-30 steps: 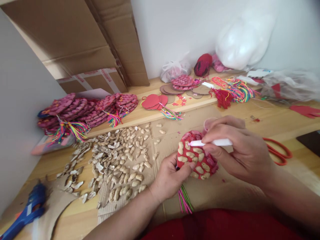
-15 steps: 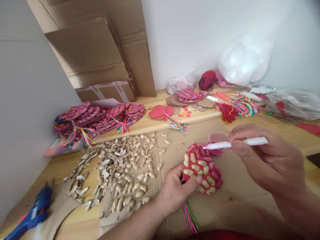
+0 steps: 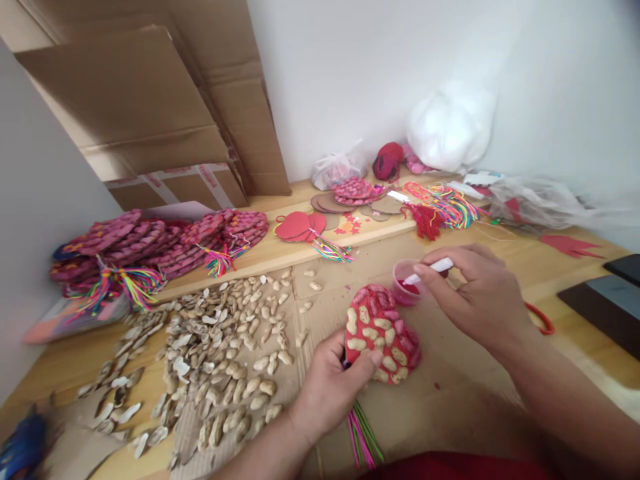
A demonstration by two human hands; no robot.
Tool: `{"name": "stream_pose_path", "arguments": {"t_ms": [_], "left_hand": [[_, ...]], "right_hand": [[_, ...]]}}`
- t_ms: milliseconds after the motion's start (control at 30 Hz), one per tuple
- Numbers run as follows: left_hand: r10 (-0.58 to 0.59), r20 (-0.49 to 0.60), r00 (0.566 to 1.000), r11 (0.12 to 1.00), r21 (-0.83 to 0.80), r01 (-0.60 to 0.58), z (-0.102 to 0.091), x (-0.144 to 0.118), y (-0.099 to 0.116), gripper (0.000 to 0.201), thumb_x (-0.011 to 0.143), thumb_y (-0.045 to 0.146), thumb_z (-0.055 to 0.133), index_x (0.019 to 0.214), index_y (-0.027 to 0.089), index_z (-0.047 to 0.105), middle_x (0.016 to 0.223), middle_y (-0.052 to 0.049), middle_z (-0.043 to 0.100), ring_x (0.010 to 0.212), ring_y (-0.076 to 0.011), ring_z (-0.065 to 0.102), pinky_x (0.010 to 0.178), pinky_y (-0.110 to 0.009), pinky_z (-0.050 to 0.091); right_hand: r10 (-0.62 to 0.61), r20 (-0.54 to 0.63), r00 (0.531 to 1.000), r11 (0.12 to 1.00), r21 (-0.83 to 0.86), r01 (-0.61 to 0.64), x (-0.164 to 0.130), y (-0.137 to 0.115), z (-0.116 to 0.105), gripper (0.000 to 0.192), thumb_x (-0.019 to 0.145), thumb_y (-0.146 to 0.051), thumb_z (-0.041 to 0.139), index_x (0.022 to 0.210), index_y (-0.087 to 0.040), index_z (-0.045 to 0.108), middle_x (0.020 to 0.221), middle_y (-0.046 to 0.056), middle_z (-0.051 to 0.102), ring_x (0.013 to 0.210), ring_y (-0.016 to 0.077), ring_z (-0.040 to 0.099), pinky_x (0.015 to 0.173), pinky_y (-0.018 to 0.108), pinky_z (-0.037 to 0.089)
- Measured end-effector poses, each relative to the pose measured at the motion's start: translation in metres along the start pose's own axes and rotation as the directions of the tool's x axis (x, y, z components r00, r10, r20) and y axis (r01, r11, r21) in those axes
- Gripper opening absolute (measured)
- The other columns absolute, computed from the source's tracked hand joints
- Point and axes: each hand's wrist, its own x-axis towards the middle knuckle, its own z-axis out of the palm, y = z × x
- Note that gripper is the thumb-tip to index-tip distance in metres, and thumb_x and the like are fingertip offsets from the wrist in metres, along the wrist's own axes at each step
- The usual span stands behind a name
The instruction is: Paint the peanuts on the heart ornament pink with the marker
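Between thumb and fingers, my left hand (image 3: 337, 377) grips a red gourd-shaped piece (image 3: 384, 337) covered with peanut shells. Shells along its top and right edge are painted pink; the others keep their natural tan. A pink and green cord tassel (image 3: 364, 437) hangs below it. My right hand (image 3: 475, 293) is closed around a white paintbrush (image 3: 434, 269), its tip down inside a small clear plastic cup (image 3: 406, 300) of dark pink paint. The cup stands just behind the gourd-shaped piece, on the cardboard.
Loose peanut shells (image 3: 235, 347) spread over cardboard at the left. Pink tasselled pieces (image 3: 120, 240) are piled at the back left. Red cutouts (image 3: 300, 227) and tassels (image 3: 455, 207) lie along the rear ledge. A dark flat object (image 3: 605, 313) sits at right, a blue tool (image 3: 23, 443) at left.
My right hand has moved the brush from the top of the gourd-shaped piece into the paint cup. My left hand keeps its hold. The view has turned to the right.
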Motion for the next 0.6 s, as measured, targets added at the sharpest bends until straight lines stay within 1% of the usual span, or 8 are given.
{"name": "stream_pose_path", "arguments": {"t_ms": [133, 233, 300, 500, 600], "left_hand": [[-0.03, -0.003, 1.0, 1.0, 0.009, 0.03, 0.0, -0.001, 0.002, 0.031, 0.081, 0.046, 0.082, 0.084, 0.017, 0.073, 0.063, 0.005, 0.058, 0.054, -0.0074, 0.04, 0.057, -0.019, 0.039], [-0.046, -0.002, 0.999, 0.999, -0.005, 0.046, 0.001, -0.001, 0.004, 0.032, 0.081, 0.047, 0.083, 0.088, 0.016, 0.074, 0.062, 0.006, 0.057, 0.053, -0.0068, 0.039, 0.057, -0.019, 0.04], [-0.046, -0.004, 0.999, 0.999, -0.019, 0.046, 0.002, -0.001, 0.007, 0.033, 0.08, 0.047, 0.084, 0.086, 0.017, 0.075, 0.06, 0.006, 0.056, 0.052, -0.0067, 0.039, 0.057, -0.018, 0.041], [-0.048, 0.0, 0.999, 0.998, -0.05, 0.048, 0.005, -0.002, 0.012, 0.031, 0.077, 0.047, 0.086, 0.082, 0.017, 0.076, 0.063, 0.004, 0.06, 0.053, -0.0066, 0.043, 0.057, -0.018, 0.043], [-0.037, 0.011, 0.999, 0.998, -0.054, 0.038, 0.005, -0.003, 0.012, 0.03, 0.078, 0.046, 0.085, 0.08, 0.018, 0.076, 0.061, 0.005, 0.058, 0.053, -0.0065, 0.044, 0.059, -0.018, 0.044]], "right_hand": [[-0.011, 0.07, 0.997, 1.0, 0.0, 0.011, -0.001, 0.004, 0.008, 0.015, 0.091, -0.039, 0.066, 0.088, -0.026, 0.072, 0.085, 0.002, 0.078, 0.081, 0.0234, 0.064, 0.082, 0.04, 0.045], [0.005, 0.086, 0.996, 1.0, 0.01, -0.006, -0.002, 0.007, 0.01, 0.015, 0.09, -0.041, 0.067, 0.088, -0.027, 0.073, 0.086, 0.003, 0.077, 0.082, 0.024, 0.063, 0.083, 0.041, 0.045], [0.013, 0.097, 0.995, 1.0, 0.022, -0.015, -0.003, 0.008, 0.01, 0.016, 0.09, -0.042, 0.067, 0.088, -0.027, 0.074, 0.086, 0.002, 0.077, 0.083, 0.0242, 0.063, 0.083, 0.041, 0.045], [0.013, 0.107, 0.994, 0.999, 0.038, -0.018, -0.003, 0.007, 0.011, 0.014, 0.09, -0.04, 0.067, 0.089, -0.028, 0.075, 0.085, 0.001, 0.077, 0.082, 0.0232, 0.063, 0.083, 0.041, 0.044], [0.005, 0.106, 0.994, 0.999, 0.037, -0.009, -0.003, 0.007, 0.01, 0.012, 0.091, -0.039, 0.068, 0.089, -0.029, 0.075, 0.085, 0.0, 0.077, 0.082, 0.0222, 0.062, 0.083, 0.039, 0.043]]}}
